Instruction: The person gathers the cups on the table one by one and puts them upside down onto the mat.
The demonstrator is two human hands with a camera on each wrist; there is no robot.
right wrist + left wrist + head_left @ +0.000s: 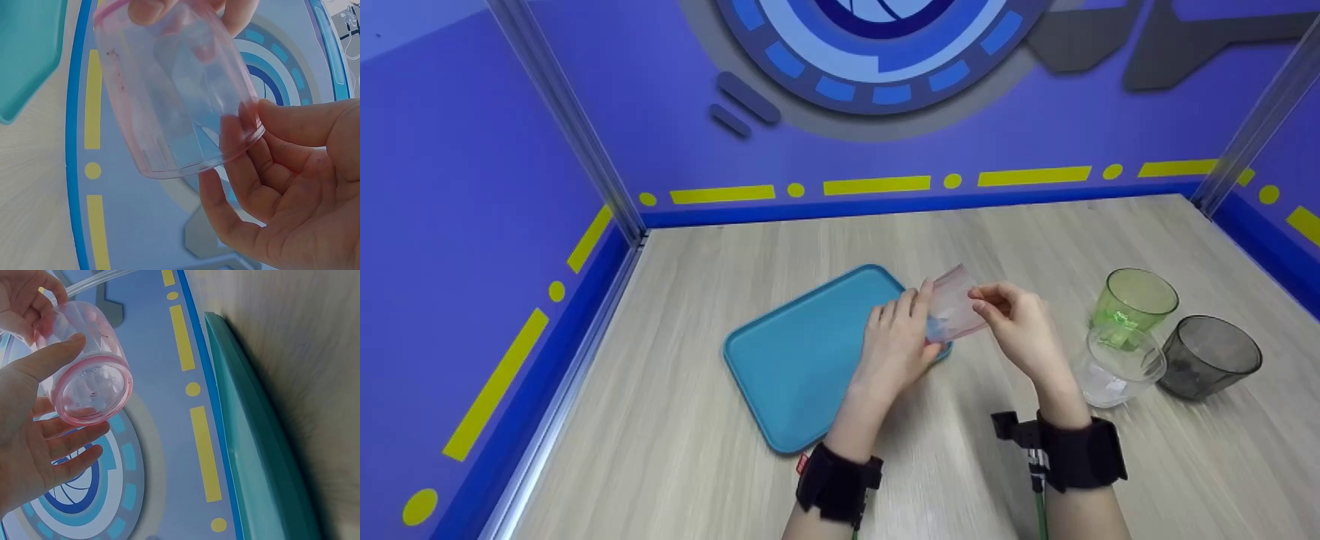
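Both hands hold a clear pink cup (955, 304) on its side, raised over the right corner of the teal tray (802, 360). My left hand (894, 337) grips the cup near its base, thumb on one side and fingers on the other; the round base shows in the left wrist view. At the rim, my right hand (1020, 322) pinches the wall between thumb and fingers, and its fingertips reach over the edge in the right wrist view. Through the pink wall the fingers behind it show faintly.
To the right stand a green glass (1136, 300), a clear glass (1121, 367) and a dark grey glass (1211, 356), close together on the wooden table (660, 300). Blue panels (960, 142) enclose the back and sides.
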